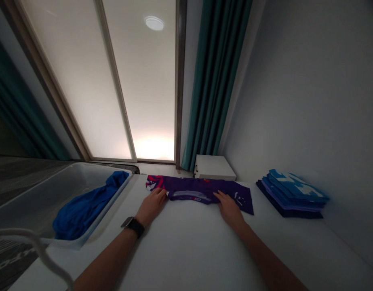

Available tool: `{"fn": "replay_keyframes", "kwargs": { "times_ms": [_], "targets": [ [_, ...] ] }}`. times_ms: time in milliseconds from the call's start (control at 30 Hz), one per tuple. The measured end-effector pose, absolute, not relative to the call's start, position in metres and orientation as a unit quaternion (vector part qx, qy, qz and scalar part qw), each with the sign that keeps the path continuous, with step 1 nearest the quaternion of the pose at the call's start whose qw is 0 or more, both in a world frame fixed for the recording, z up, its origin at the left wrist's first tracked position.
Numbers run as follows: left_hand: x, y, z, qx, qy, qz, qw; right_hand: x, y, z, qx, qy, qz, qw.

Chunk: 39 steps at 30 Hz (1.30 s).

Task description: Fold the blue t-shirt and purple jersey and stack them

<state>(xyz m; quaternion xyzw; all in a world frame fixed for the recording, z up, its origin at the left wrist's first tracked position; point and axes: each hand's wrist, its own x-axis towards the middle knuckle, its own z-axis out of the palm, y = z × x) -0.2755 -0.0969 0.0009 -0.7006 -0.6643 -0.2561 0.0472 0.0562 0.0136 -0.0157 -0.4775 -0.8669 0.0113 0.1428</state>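
A purple shirt [201, 190] with red and white markings lies flat on the white table [189, 250], at its far side. My left hand [151, 205] rests on the shirt's near left edge, fingers curled onto the cloth. My right hand [230, 208] lies on the near right part of the shirt, fingers stretched forward and flat. A dark watch [132, 225] sits on my left wrist.
A grey plastic bin [31, 198] at the left holds a crumpled blue garment [86, 206]. A stack of folded blue and purple clothes [292, 194] lies at the right by the wall. A white box [214, 167] stands behind the table, near teal curtains [216, 81].
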Motion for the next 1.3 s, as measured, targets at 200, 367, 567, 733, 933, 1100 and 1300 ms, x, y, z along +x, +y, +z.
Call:
{"fn": "replay_keyframes", "kwargs": {
  "times_ms": [200, 367, 567, 733, 933, 1100, 1300],
  "targets": [
    [-0.284, -0.096, 0.002, -0.669, -0.699, -0.246, 0.059, 0.049, 0.002, -0.017, -0.322, -0.929, -0.015, 0.180],
    [-0.295, -0.106, 0.005, -0.682, -0.672, -0.279, 0.069, 0.059, 0.006, -0.018, -0.331, -0.899, -0.084, 0.275],
    [-0.288, -0.118, 0.021, -0.751, -0.607, -0.247, 0.081, 0.069, 0.011, -0.022, -0.327, -0.864, -0.083, 0.374],
    [-0.290, -0.116, 0.019, -0.756, -0.611, -0.213, 0.104, 0.067, 0.013, -0.025, -0.336, -0.848, -0.044, 0.408],
    [-0.289, -0.113, 0.014, -0.740, -0.622, -0.232, 0.112, 0.062, 0.010, -0.018, -0.339, -0.844, -0.017, 0.416],
    [-0.281, -0.119, 0.019, -0.748, -0.620, -0.230, 0.062, 0.061, 0.007, -0.016, -0.324, -0.871, -0.033, 0.368],
    [-0.290, -0.122, 0.013, -0.757, -0.622, -0.198, 0.006, 0.067, 0.001, -0.016, -0.331, -0.914, -0.044, 0.233]
  ]
}}
